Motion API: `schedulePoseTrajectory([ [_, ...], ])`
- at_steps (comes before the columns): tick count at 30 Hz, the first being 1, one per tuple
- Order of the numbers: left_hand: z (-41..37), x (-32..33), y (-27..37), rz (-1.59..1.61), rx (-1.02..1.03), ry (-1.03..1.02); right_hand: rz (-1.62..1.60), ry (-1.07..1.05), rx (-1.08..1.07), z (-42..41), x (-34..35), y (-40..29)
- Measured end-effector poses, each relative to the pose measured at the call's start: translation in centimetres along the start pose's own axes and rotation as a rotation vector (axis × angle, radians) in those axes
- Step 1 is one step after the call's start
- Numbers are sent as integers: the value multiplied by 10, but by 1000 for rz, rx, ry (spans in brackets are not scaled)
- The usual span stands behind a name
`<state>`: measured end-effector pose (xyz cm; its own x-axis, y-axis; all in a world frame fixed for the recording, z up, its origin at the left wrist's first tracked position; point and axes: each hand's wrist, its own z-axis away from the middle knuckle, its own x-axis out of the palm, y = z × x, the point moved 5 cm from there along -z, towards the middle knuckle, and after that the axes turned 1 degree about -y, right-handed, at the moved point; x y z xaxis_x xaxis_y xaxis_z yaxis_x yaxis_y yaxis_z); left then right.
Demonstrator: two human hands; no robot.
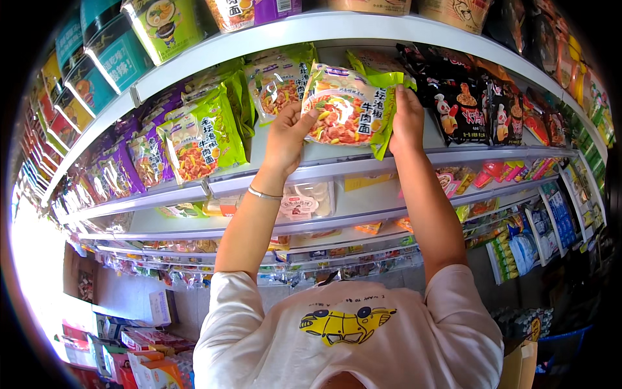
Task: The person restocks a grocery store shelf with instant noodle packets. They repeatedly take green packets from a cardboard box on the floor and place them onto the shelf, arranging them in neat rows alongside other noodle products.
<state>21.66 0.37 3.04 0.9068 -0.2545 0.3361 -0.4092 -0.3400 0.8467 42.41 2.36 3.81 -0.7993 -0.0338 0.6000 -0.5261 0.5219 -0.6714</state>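
Observation:
Between my two hands is a green and white packet of instant noodles (342, 109), its printed front turned up towards me. My left hand (287, 133) pinches its left edge, with the thumb on the front. On the green right edge, my right hand (407, 121) has its thumb near the top corner. The packet is held over the front of a white shelf (272, 138). Similar green packets stand behind it and to the left, among them a noodle packet (204, 136) at the shelf's front edge.
Purple noodle packets (114, 167) line the shelf at left. Black noodle packets (457, 104) stand at right. Cup noodles (163, 29) sit on the upper shelf (272, 36), just above my hands. A clear plastic box (306, 202) lies on the shelf below. Cartons (150, 360) are stacked at lower left.

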Motion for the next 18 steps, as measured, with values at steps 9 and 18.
schedulePoseTrajectory([
  [9, 1, -4, 13, -56, 208, 250, 412, -48, -226, -1, 9, 3],
  [18, 4, -16, 53, -737, 669, 513, 539, -108, -396, -5, 13, -11],
])
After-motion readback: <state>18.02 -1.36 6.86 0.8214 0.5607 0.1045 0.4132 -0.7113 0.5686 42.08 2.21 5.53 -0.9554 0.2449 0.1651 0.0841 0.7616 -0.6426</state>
